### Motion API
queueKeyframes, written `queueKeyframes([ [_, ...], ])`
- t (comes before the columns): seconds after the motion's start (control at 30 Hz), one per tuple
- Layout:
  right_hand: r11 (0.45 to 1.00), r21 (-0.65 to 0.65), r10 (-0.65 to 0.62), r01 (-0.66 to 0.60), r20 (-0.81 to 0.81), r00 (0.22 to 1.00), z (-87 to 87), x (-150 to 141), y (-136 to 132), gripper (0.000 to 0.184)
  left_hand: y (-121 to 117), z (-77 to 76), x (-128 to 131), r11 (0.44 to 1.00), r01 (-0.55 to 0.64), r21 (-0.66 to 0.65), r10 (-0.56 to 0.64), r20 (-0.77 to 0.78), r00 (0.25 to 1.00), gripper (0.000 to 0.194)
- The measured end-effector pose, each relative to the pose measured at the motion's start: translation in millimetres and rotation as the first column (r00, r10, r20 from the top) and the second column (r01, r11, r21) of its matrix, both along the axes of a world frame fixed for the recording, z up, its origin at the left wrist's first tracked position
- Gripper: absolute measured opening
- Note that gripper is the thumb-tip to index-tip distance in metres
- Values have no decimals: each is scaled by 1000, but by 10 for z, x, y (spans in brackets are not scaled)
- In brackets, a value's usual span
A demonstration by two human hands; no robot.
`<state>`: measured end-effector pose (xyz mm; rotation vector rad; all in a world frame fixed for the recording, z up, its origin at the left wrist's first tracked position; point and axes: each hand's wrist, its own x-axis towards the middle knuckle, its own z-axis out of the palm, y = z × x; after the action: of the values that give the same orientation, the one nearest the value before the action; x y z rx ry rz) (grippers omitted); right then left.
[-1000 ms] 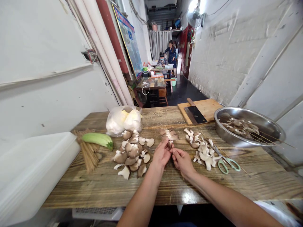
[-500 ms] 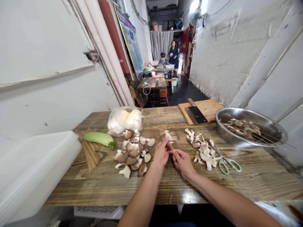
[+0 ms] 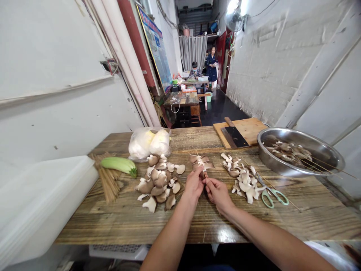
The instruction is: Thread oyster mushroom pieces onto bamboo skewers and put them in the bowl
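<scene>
Oyster mushroom pieces (image 3: 202, 162) are threaded on a thin wooden skewer (image 3: 205, 174) at the middle of the table. My left hand (image 3: 194, 183) is closed around the near part of the mushrooms. Just right of it, my right hand (image 3: 217, 191) pinches the skewer's near end; fingers of both hands almost touch and partly hide what they grip. A pile of loose oyster mushrooms (image 3: 160, 180) lies left of my left hand. To the right of my right hand are torn mushroom pieces (image 3: 246, 182) and green-handled scissors (image 3: 273, 194).
A steel basin (image 3: 270, 162) with skewered mushrooms stands at the right. Behind are a cutting board (image 3: 251, 130) with a cleaver (image 3: 234, 136) and a plastic bag (image 3: 149, 144). At left lie a green squash (image 3: 118, 165), skewers (image 3: 109, 188) and a white container (image 3: 50, 203). Two people are farther back.
My left hand has shifted slightly down along the skewer towards my right hand, showing more of the threaded mushrooms. In the background, the standing person has moved right.
</scene>
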<state>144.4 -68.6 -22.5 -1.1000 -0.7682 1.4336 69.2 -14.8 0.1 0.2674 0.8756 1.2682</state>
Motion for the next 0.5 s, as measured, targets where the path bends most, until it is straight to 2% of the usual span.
queueKeyframes([
  [0.17,1000,-23,4,-4,-21,1000,-10,16,6,33,-1,52,-30,999,11,-46,-9,47,999,10],
  [0.3,999,-38,28,-30,-46,999,9,25,4,33,27,81,-89,993,41,-111,-23,156,988,20],
  [0.5,996,-52,62,-66,-80,995,11,24,-4,35,52,12,-80,995,87,-57,-81,101,992,9],
])
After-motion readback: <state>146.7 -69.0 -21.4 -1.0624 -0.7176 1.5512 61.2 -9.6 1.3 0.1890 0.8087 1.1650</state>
